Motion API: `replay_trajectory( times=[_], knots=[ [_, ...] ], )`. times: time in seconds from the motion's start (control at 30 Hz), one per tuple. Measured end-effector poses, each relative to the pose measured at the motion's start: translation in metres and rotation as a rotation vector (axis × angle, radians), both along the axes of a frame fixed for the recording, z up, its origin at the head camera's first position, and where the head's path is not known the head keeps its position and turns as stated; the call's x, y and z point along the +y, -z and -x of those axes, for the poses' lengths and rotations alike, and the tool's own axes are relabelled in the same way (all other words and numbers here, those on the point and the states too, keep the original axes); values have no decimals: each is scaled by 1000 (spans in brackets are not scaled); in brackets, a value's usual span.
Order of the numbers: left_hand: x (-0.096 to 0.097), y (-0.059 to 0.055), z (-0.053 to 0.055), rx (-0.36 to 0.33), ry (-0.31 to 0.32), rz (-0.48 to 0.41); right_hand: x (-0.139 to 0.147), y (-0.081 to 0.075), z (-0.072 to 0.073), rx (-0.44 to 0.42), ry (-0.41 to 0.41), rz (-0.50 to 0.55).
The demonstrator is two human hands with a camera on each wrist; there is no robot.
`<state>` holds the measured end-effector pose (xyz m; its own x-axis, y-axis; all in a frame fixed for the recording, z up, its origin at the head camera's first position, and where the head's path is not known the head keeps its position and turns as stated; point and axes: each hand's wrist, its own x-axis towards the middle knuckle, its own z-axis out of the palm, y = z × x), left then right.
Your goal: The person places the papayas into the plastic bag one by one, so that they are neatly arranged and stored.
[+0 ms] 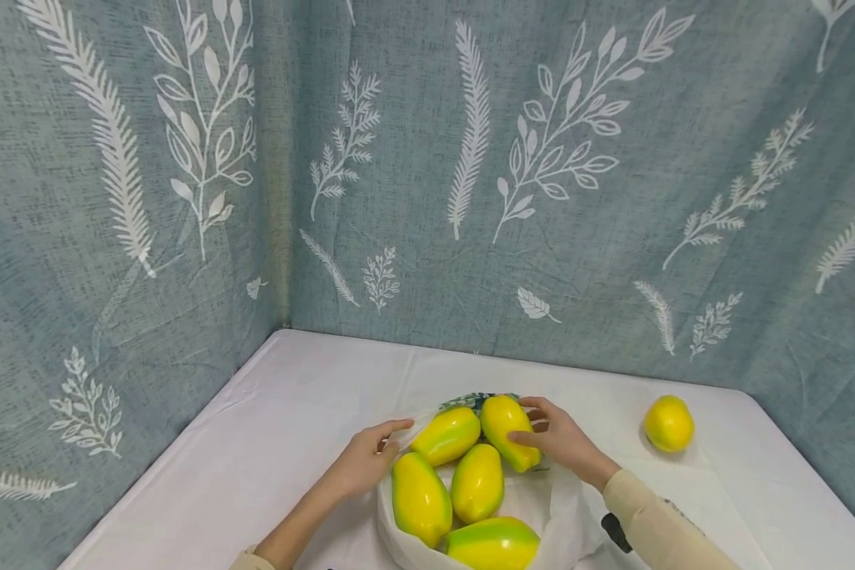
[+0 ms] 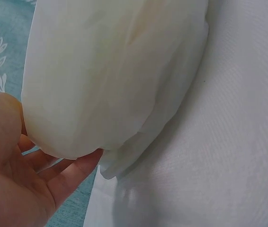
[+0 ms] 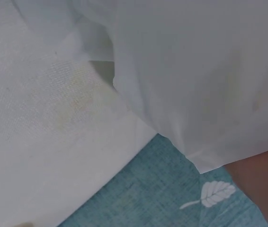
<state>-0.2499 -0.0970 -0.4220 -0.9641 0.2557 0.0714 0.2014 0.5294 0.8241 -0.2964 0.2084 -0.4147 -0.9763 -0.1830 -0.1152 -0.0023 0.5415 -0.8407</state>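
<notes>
A white bag stands wide at the mouth, with several yellow-green papayas inside, one in the middle. At its left rim my left hand pinches the thin edge; in the left wrist view the fingers of the left hand lie along the bag. My right hand grips a papaya at the far right of the bag's mouth, thumb on its near side and fingers behind. In the right wrist view the bag hides most of the right hand.
On the white-covered table, a single rounded yellow fruit lies to the right of the bag. Blue-green curtains with white leaf prints rise behind and at both sides. A small black object is at the right sleeve.
</notes>
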Motion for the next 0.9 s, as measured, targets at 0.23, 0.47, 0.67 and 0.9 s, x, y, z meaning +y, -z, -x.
replay_trajectory(
  times=[0.23, 0.47, 0.67, 0.9],
  knots=[
    [0, 2, 1, 5, -7, 0, 0, 1, -3, 26, 17, -7],
    [1, 2, 0, 12, -9, 7, -1, 1, -5, 75, 31, -33],
    [2, 1, 0, 9, -8, 8, -1, 0, -6, 116, 23, -41],
    [2, 3, 1, -6, -6, 17, -1, 0, -5, 136, 9, -59]
  ],
)
